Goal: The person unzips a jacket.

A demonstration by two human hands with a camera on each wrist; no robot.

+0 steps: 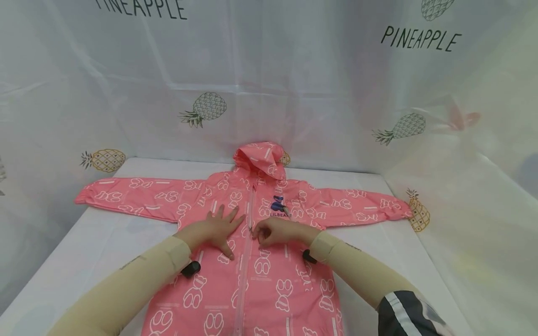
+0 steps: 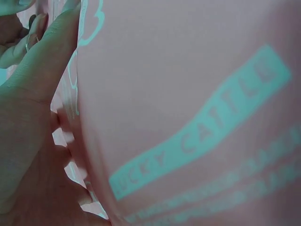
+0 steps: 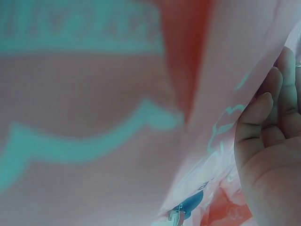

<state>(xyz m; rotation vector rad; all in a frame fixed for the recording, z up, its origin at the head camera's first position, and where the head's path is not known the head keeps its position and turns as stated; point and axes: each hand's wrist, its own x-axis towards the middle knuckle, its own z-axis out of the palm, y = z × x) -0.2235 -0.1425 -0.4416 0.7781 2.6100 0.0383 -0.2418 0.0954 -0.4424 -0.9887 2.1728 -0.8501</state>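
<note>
The pink hooded jacket (image 1: pixel 269 275) lies spread out on the white table (image 1: pixel 105 242), under both hands. The left hand (image 1: pixel 218 232) rests flat on its front, fingers splayed, just to the nine o'clock side of the zipper (image 1: pixel 240 289). The right hand (image 1: pixel 271 232), at three o'clock from the left, has its fingers curled and pinches at the small zipper pull (image 1: pixel 251 230) (the fingertips partly hide it).

Just past the right hand, toward one o'clock, sits a dark blue printed logo (image 1: pixel 278 205). The hood (image 1: pixel 260 156) is at twelve o'clock; one sleeve (image 1: pixel 134 195) stretches out toward ten, the other (image 1: pixel 361 206) toward two. White cartoon outlines cover the fabric, and the left wrist view shows "LUCKY CATTLE" lettering (image 2: pixel 202 127), blurred.

Beige arm covers (image 1: pixel 138 280) run back from both wrists, toward seven and four o'clock, and a dark sleeve with a white stripe (image 1: pixel 405 312) shows farther out at four. Beyond the table at twelve hangs a pale curtain (image 1: pixel 294 60) printed with pineapples.
</note>
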